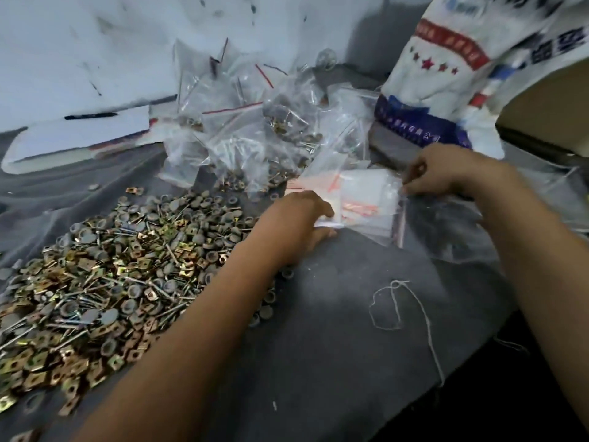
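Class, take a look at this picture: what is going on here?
A person is handling packing bags on a grey cloth. The left hand grips a stack of small zip bags, while the right hand pinches the edge of a clear outer bag. A heap of loose metal hardware lies to the left, and filled bags are piled behind.

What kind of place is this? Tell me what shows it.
Probably a hardware packing bench in a workshop. A heap of loose metal plates, screws and caps lies on grey cloth, filled zip bags pile up behind it, and the left hand and right hand hold empty zip bags.
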The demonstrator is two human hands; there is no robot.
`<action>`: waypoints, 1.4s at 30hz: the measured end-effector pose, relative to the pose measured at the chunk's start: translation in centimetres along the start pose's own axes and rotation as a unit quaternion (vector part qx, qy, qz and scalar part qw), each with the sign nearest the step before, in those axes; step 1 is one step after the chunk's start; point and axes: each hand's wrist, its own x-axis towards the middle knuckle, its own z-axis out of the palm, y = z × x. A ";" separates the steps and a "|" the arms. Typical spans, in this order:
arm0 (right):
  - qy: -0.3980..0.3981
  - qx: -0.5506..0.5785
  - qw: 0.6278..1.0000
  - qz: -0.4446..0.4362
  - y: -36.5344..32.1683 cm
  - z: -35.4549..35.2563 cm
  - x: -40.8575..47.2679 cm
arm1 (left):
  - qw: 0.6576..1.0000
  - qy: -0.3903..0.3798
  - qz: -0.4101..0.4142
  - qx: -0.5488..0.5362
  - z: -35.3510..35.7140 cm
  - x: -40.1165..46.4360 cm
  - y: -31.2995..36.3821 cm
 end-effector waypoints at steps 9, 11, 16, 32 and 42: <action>-0.118 -0.133 0.984 -0.026 0.9 -0.1 -3.3 | 0.988 0.089 -0.089 -0.092 2.1 1.9 4.4; -0.113 -0.113 0.985 -0.063 1.0 -1.2 -4.3 | 0.972 0.145 -0.089 -0.161 2.4 1.8 6.5; -0.087 0.050 0.979 -0.179 -1.6 -3.1 -6.5 | 0.880 0.085 -0.160 -0.440 0.9 1.4 10.2; 0.266 0.268 0.829 -0.412 -26.7 7.0 -12.4 | 0.753 0.391 -0.321 -0.421 -9.1 -18.3 -8.1; 0.100 0.352 0.820 -0.440 -32.7 14.8 -13.9 | 0.813 0.499 -0.293 -0.063 -6.7 -23.2 -9.0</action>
